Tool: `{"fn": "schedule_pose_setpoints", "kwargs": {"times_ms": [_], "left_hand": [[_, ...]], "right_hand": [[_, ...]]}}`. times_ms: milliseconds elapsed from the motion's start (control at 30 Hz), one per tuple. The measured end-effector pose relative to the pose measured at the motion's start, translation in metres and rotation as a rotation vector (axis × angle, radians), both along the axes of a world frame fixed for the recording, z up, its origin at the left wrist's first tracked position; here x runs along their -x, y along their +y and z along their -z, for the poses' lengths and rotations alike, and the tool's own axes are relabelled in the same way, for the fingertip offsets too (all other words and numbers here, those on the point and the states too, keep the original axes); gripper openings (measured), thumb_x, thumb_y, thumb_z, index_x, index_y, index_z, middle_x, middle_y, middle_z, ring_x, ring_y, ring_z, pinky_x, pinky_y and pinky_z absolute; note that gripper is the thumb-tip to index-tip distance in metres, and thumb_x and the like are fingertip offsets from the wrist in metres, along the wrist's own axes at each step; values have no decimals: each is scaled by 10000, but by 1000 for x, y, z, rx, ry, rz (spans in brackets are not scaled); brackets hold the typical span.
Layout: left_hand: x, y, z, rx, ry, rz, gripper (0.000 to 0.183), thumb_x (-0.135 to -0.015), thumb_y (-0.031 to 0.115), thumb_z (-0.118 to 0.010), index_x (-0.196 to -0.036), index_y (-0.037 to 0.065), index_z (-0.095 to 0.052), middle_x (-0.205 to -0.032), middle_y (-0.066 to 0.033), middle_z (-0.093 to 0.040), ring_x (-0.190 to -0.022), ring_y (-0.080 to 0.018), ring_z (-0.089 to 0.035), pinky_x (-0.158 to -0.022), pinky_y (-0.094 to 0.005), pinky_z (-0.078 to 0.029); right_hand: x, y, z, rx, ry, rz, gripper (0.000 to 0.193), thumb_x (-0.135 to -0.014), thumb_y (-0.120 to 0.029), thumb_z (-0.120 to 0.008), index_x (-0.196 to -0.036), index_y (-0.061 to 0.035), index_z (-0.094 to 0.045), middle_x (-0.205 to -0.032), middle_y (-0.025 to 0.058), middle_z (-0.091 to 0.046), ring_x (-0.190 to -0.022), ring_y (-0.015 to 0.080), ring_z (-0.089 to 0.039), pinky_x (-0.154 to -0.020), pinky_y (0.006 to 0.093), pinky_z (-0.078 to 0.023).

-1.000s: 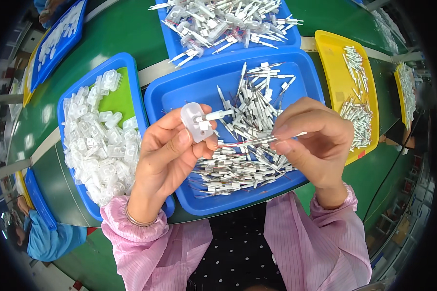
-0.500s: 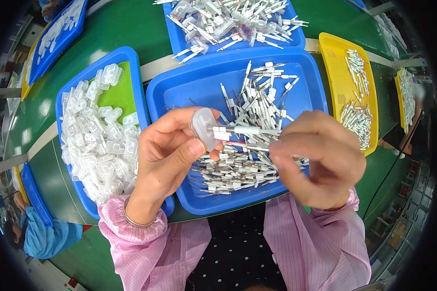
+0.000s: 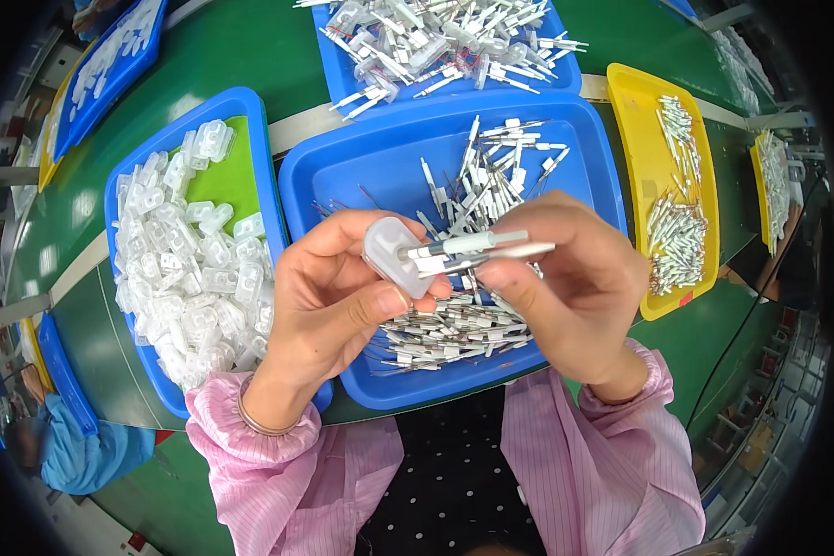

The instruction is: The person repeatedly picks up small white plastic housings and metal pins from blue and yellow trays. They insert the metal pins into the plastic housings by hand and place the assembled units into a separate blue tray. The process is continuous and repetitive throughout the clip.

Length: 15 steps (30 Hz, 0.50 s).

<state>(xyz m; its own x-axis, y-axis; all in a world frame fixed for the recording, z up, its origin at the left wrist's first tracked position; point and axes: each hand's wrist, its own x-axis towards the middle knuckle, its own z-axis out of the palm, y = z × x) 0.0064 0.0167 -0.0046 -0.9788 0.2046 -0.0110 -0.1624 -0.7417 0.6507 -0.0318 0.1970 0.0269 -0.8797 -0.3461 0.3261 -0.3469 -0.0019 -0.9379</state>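
Observation:
My left hand point(image 3: 320, 292) is closed around the edges of a translucent plastic housing point(image 3: 391, 259), its flat face turned up and to the right. Two slim metal rods with white sleeves stick out of this face side by side. The upper white-tipped rod point(image 3: 473, 243) slants up to the right. My right hand point(image 3: 570, 278) pinches the lower white-tipped rod point(image 3: 525, 251) between thumb and fingers, close to the housing. Both hands are above a blue tray point(image 3: 343, 171) with many similar wired rods point(image 3: 454, 329). The fingertips partly hide where the lower rod is gripped.
A blue tray point(image 3: 261, 139) of clear housings point(image 3: 190, 250) stands at the left. At the far side, another blue tray point(image 3: 565, 79) holds housings with rods. A yellow tray point(image 3: 635, 148) of rods lies at the right. A person in blue point(image 3: 93, 449) is at the lower left.
My right hand has moved left along the lower rod, closer to the housing. The housing has tilted slightly in my left hand. The yellow tray at the right has shifted a little nearer.

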Motion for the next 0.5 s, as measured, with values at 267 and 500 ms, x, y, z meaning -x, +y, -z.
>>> {"fn": "schedule_pose_setpoints", "kwargs": {"times_ms": [267,500], "left_hand": [[0,1,3,3,3,32,285,-794,-23,-584,-1054,-52,-470,-949,-164,-591,-856,-226,-618,-731,-305,-528],[-3,1,4,98,30,-6,265,-779,-46,-594,-1015,-45,-471,-921,-150,-586,-842,-207,-613,-734,-312,-517]], "right_hand": [[-2,-8,-1,296,-484,-146,104,-771,81,-595,-871,93,-569,-788,141,-597,-704,172,-614,-612,261,-511],[0,-11,6,186,-207,-161,99,-751,92,-598,-850,83,-591,-755,163,-610,-649,184,-618,-575,257,-496]]}}
